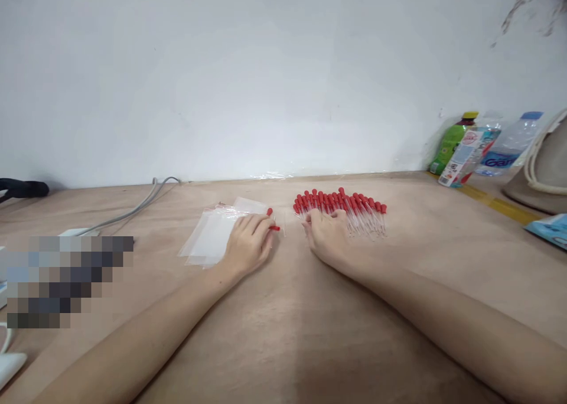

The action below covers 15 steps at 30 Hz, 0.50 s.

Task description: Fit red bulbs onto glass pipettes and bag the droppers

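A pile of several glass droppers with red rubber bulbs (349, 209) lies on the wooden table (292, 333) in the middle. My right hand (326, 235) rests at the pile's left end, fingers curled onto the nearest droppers. My left hand (248, 243) lies on the right edge of a stack of clear plastic bags (212, 234), its fingers pinched on one or two red-bulbed droppers (271, 221) whose red tips show beyond the fingertips.
Three drink bottles (473, 144) stand at the back right against the white wall. A tan bag with a white cord (543, 162) and a blue packet (549, 228) sit at the right edge. A grey cable (133, 209) runs from the back left; a black object (22, 188) lies far left.
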Each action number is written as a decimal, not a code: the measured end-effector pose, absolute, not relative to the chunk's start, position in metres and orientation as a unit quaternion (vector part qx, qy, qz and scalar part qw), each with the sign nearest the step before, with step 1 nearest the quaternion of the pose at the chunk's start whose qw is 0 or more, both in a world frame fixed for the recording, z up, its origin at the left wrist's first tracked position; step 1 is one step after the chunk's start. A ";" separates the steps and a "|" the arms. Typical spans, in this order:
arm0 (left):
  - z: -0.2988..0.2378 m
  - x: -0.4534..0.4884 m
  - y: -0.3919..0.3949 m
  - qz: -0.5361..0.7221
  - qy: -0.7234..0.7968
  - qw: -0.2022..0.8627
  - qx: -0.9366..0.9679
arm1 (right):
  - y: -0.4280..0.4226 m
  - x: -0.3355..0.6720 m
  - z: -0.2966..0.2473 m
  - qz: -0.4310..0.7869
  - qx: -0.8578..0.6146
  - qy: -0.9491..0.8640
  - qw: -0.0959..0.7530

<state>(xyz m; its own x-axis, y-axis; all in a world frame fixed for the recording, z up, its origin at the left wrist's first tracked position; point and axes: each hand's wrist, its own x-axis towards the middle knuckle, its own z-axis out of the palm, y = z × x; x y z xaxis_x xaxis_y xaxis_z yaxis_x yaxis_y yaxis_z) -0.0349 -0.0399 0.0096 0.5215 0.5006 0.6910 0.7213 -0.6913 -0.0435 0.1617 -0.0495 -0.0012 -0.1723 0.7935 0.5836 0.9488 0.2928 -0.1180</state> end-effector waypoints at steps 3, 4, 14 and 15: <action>0.006 -0.022 -0.057 -0.344 -0.324 0.021 -0.881 | -0.067 0.190 -0.015 -0.152 -0.488 -0.787 0.345; 0.004 -0.018 -0.061 -0.336 -0.322 -0.027 -0.885 | -0.073 0.199 -0.019 -0.156 -0.463 -0.796 0.357; -0.002 -0.011 -0.063 -0.288 -0.350 -0.219 -0.864 | -0.098 0.211 -0.017 -0.103 -0.401 -0.833 0.368; -0.002 -0.011 -0.063 -0.288 -0.351 -0.221 -0.863 | -0.099 0.208 -0.016 -0.100 -0.397 -0.834 0.369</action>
